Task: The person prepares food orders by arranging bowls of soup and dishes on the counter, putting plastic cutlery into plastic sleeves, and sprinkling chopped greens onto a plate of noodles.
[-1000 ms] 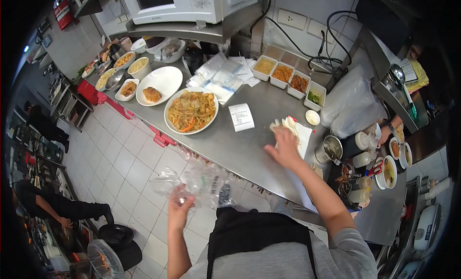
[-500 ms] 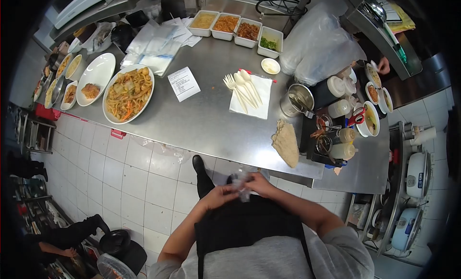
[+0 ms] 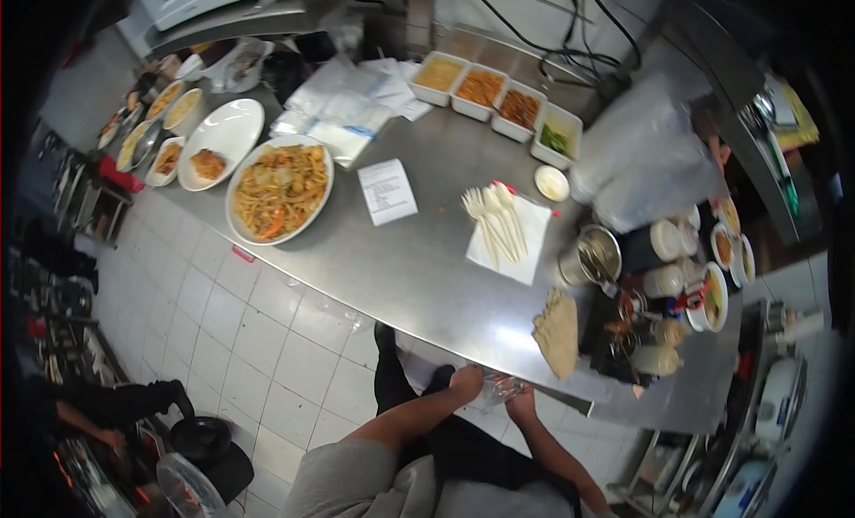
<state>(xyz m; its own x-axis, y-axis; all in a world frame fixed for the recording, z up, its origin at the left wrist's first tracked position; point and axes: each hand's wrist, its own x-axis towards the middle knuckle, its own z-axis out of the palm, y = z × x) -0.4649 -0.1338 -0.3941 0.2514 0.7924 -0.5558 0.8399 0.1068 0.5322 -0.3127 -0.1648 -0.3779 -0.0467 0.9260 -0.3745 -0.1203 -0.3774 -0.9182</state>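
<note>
Just below the table's front edge, my left hand (image 3: 466,384) is closed on one side of a thin see-through plastic piece (image 3: 496,391), which looks like a small bag. My right hand (image 3: 520,403) grips its other side, fingers partly blurred. Nearest to them on the steel table (image 3: 419,291) is a crumpled beige cloth (image 3: 557,335). Behind it, pale forks and spoons (image 3: 495,224) lie on white napkins (image 3: 534,258). A printed receipt (image 3: 387,193) lies farther left, beside a large plate of noodles (image 3: 280,193).
Along the back stand several white food tubs (image 3: 517,111) and large plastic bags (image 3: 646,162). A metal pot (image 3: 595,253), sauce bottles (image 3: 655,358) and bowls (image 3: 710,300) crowd the right. A white oval plate (image 3: 221,135) sits left; another person's leg (image 3: 134,398) shows lower left.
My hands have moved forward to the table edge, spreading apart with the plastic stretched between them. The view has turned, so the tabletop sits further right and tilted.
</note>
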